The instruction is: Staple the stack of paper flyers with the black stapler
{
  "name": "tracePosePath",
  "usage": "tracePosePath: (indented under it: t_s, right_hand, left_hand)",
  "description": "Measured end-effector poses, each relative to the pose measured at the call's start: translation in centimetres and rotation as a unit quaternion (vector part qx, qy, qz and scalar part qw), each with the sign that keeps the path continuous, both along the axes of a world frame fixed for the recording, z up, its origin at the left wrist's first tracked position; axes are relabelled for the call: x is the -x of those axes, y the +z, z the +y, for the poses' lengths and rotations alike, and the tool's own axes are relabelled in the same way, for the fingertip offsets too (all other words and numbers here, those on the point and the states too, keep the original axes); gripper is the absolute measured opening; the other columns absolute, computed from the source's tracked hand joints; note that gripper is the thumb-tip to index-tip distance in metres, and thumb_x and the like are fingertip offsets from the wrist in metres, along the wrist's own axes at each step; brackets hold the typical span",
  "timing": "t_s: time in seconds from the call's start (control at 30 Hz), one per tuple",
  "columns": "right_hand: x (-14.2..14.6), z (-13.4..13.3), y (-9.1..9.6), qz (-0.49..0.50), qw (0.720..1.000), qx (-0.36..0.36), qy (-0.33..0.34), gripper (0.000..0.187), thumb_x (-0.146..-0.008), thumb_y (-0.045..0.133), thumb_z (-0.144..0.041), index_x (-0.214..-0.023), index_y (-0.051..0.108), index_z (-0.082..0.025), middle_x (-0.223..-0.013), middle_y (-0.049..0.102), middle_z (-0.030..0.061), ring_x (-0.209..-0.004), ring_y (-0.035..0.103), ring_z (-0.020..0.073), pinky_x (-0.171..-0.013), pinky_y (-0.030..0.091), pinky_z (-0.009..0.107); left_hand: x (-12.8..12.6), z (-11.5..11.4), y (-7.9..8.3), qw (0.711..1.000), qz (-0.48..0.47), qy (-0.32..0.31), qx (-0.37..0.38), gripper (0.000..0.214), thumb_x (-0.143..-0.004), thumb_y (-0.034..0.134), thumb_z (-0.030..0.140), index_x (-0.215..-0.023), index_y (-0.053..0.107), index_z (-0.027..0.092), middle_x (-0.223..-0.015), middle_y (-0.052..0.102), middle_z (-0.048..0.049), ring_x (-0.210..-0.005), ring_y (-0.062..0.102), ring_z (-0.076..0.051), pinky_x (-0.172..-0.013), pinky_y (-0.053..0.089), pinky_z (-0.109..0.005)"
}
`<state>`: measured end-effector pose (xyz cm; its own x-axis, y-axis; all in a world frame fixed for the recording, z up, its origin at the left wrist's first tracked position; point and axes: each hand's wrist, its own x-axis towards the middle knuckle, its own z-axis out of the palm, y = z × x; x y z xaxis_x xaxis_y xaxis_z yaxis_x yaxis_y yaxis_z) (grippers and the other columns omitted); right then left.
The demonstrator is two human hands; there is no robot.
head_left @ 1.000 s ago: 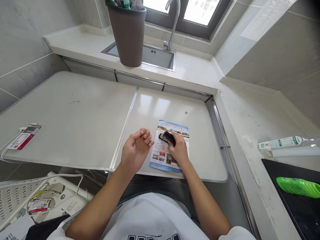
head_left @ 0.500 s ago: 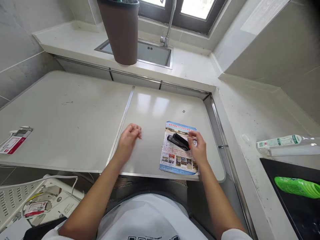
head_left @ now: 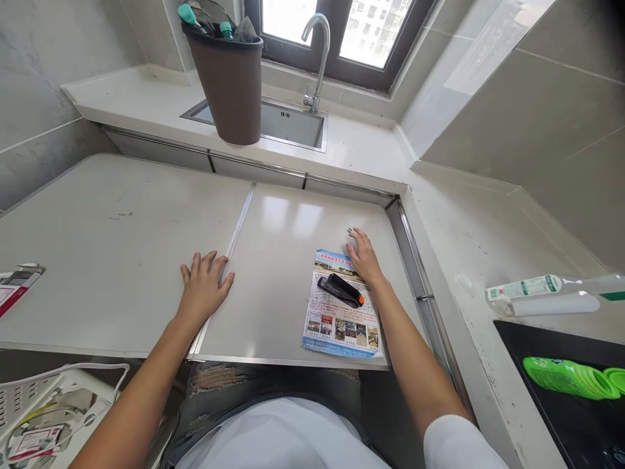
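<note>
A printed leaflet (head_left: 342,311) lies on the white table (head_left: 288,260) near its front edge. A black stapler (head_left: 340,290) with an orange end rests on the leaflet's upper half. My right hand (head_left: 363,256) reaches past the leaflet's top right corner, fingers stretched forward over the table toward a tiny dark object (head_left: 349,230) at its fingertips. The hand holds nothing. My left hand (head_left: 205,284) lies flat, fingers spread, on the seam between the two table panels, well left of the leaflet.
A brown bin (head_left: 229,78) with utensils stands at the sink (head_left: 288,124) under a tap (head_left: 315,58). A red and white package (head_left: 14,283) lies at the far left. A white tube (head_left: 530,286) and a green object (head_left: 566,376) sit on the right counter.
My right hand let go of the stapler, left it on the leaflet and reached forward beyond the paper. My left hand opened and came down flat on the table.
</note>
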<state>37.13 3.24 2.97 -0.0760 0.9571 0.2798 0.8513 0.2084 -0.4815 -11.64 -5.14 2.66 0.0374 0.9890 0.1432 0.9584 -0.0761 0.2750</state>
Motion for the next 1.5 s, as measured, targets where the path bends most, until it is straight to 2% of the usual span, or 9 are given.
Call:
tracePosePath:
  t_s: [0.23,0.57,0.7,0.93,1.03,1.13,1.33,1.43,1.5]
  right_hand:
    - [1.5,-0.4,-0.9,-0.138,0.984,0.112,-0.005,0.086,-0.113,0.027,-0.066,-0.181,0.021,-0.013,-0.191,0.007,0.0136,-0.178,0.003,0.0293,-0.144,0.008,0.061]
    - [2.0,1.4,-0.3,-0.194,0.968,0.159,-0.003,0.085,-0.114,0.022,-0.063,-0.181,0.019,-0.012,-0.190,0.008,0.0127,-0.178,0.008,0.0283,-0.144,0.006,0.059]
    - [6.7,2.1,-0.4,-0.197,0.968,0.156,0.025,0.084,-0.114,0.027,-0.059,-0.180,0.021,-0.007,-0.190,0.010,0.0153,-0.178,0.009,0.0290,-0.144,0.006,0.058]
    - [20.8,4.5,-0.2,-0.146,0.974,0.132,0.115,0.083,-0.115,0.030,-0.057,-0.180,0.020,-0.006,-0.189,0.010,0.0174,-0.178,0.010,0.0298,-0.144,0.004,0.057]
    - [25.0,5.1,0.1,-0.138,0.972,0.137,0.130,0.083,-0.116,0.026,-0.056,-0.180,0.019,-0.004,-0.189,0.009,0.0175,-0.178,0.009,0.0300,-0.143,0.003,0.060]
    - [27.1,5.4,0.2,-0.135,0.970,0.140,0.145,0.081,-0.116,0.021,-0.054,-0.180,0.018,-0.004,-0.189,0.008,0.0171,-0.178,0.008,0.0298,-0.142,0.002,0.064]
    - [28.4,5.2,0.6,-0.123,0.967,0.153,0.164,0.077,-0.116,0.022,-0.049,-0.181,0.015,-0.008,-0.189,0.006,0.0162,-0.178,0.008,0.0290,-0.139,0.001,0.072]
    - [28.5,4.8,1.0,-0.102,0.970,0.145,0.164,0.076,-0.115,0.028,-0.043,-0.180,0.013,-0.005,-0.189,0.002,0.0188,-0.177,0.014,0.0292,-0.141,0.006,0.068]
    - [28.1,4.2,1.2,-0.071,0.979,0.125,0.144,0.076,-0.113,0.035,-0.038,-0.179,0.018,-0.004,-0.189,0.009,0.0205,-0.176,0.019,0.0295,-0.142,0.013,0.061]
  left_hand:
    - [-0.3,0.0,0.3,1.000,-0.007,0.008,0.005,0.058,-0.110,0.041,0.048,-0.150,0.066,0.014,-0.169,0.052,-0.0216,-0.165,0.030,-0.055,-0.128,0.024,-0.086]
    - [-0.7,0.0,0.5,1.000,-0.001,0.014,0.007,0.055,-0.109,0.042,0.045,-0.149,0.066,0.015,-0.168,0.053,-0.0212,-0.164,0.031,-0.054,-0.129,0.024,-0.085]
    - [-0.7,0.0,0.4,1.000,0.002,0.017,0.003,0.053,-0.109,0.044,0.044,-0.148,0.066,0.015,-0.168,0.053,-0.0222,-0.163,0.032,-0.054,-0.129,0.024,-0.085]
    - [-0.3,0.1,0.1,0.999,-0.032,0.012,-0.004,0.050,-0.110,0.045,0.042,-0.148,0.066,0.017,-0.166,0.055,-0.0223,-0.164,0.032,-0.054,-0.129,0.024,-0.085]
    - [0.0,0.0,0.2,0.997,-0.073,0.023,-0.004,0.048,-0.112,0.038,0.036,-0.147,0.066,0.019,-0.165,0.058,-0.0199,-0.165,0.034,-0.050,-0.131,0.023,-0.083]
    - [0.3,0.0,0.2,0.994,-0.107,0.026,-0.010,0.048,-0.113,0.033,0.033,-0.144,0.067,0.020,-0.165,0.060,-0.0178,-0.166,0.037,-0.046,-0.134,0.022,-0.080]
    - [0.6,0.0,-0.2,0.992,-0.124,0.020,-0.007,0.047,-0.114,0.034,0.036,-0.143,0.069,0.021,-0.166,0.059,-0.0166,-0.167,0.035,-0.046,-0.134,0.020,-0.080]
    - [0.7,0.0,-0.1,0.990,-0.141,0.025,-0.016,0.043,-0.113,0.038,0.032,-0.139,0.070,0.021,-0.164,0.060,-0.0174,-0.165,0.039,-0.044,-0.133,0.021,-0.080]
    - [0.9,-0.1,0.0,0.984,-0.170,0.021,-0.048,0.039,-0.109,0.042,0.027,-0.134,0.072,0.021,-0.161,0.061,-0.0181,-0.159,0.048,-0.039,-0.134,0.029,-0.072]
